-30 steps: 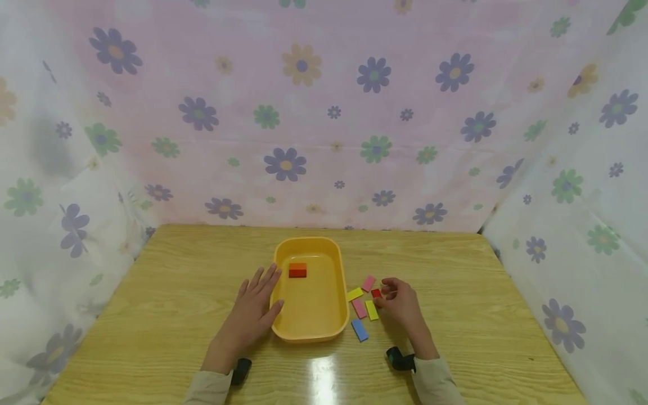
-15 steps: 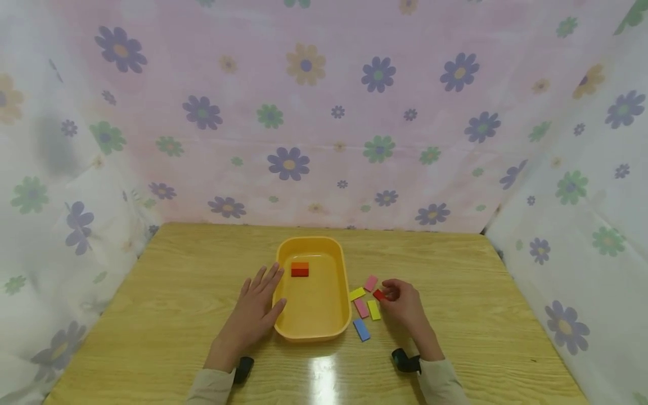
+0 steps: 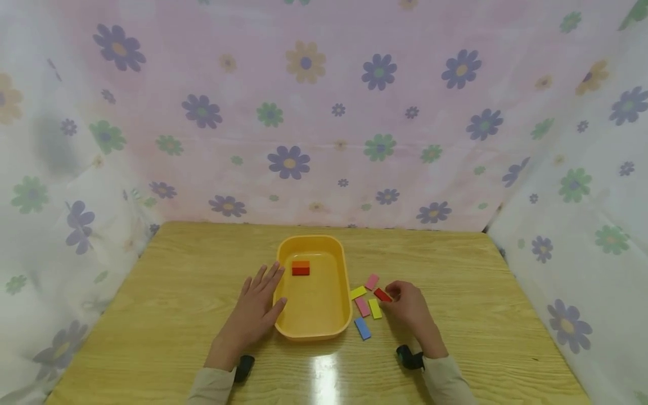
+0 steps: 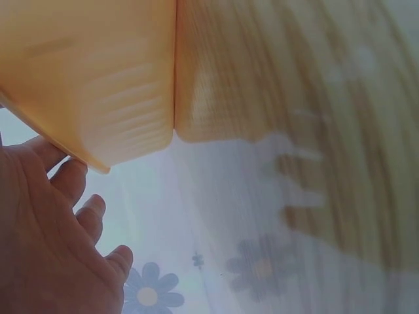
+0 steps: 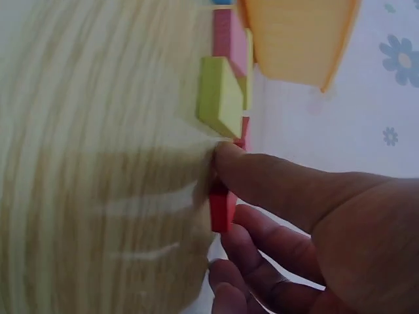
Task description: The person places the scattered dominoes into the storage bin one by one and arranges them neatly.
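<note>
My right hand (image 3: 411,308) pinches a red block (image 3: 382,295) between thumb and fingers at the right end of a loose group of blocks. In the right wrist view the thumb crosses the near side of that red block (image 5: 222,210), hiding its middle. My left hand (image 3: 250,312) rests with extended fingers on the left rim of a yellow plastic tray (image 3: 314,309). Beyond the left fingers, the left wrist view shows the tray's outer wall (image 4: 124,85). Inside the tray, near its far left, lies a piece with an orange strip and a red strip (image 3: 301,268); whether it is one block or two I cannot tell.
Beside the tray's right wall lie two pink blocks (image 3: 362,307), two yellow blocks (image 3: 375,309) and a blue block (image 3: 362,328). All are on the wooden table (image 3: 202,270). A flowered curtain (image 3: 324,124) encloses the back and sides.
The red block at my right hand has turned, and more of it shows. My right hand has shifted slightly right. My left hand stays at the tray; the head view has shifted a little.
</note>
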The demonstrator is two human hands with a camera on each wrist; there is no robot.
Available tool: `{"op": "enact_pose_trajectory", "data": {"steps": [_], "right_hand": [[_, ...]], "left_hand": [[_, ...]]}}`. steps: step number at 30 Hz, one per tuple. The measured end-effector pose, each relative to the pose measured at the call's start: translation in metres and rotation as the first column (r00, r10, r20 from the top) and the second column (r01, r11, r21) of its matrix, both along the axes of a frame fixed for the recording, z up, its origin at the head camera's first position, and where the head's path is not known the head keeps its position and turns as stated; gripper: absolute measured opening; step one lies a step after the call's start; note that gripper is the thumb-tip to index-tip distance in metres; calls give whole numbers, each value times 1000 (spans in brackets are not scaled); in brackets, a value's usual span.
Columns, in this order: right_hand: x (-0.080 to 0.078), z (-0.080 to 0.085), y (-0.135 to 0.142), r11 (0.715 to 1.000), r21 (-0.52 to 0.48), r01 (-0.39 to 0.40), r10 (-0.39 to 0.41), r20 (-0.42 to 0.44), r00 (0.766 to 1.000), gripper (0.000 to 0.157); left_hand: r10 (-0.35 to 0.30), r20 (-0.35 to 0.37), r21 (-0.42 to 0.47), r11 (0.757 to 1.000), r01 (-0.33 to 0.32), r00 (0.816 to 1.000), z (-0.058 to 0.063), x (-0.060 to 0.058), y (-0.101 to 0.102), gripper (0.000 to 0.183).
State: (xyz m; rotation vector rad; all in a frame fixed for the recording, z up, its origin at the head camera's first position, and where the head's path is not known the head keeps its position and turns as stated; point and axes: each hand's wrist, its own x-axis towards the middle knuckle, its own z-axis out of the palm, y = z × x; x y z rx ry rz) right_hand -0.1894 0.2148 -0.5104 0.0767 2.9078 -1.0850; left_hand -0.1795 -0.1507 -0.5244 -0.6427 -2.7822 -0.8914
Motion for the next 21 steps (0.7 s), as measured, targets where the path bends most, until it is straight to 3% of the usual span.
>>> {"op": "enact_pose_trajectory", "data": {"steps": [12, 21], "right_hand": [[-7, -1, -5, 979, 185, -82, 86, -10, 996, 16], [-2, 0, -4, 982, 176, -67, 70, -13, 997, 16]], "left_hand": [[-3, 11, 15, 1000, 3, 1000, 1, 2, -2, 65], [-2, 0, 4, 1000, 2, 1000, 2, 1, -1, 65]]}}
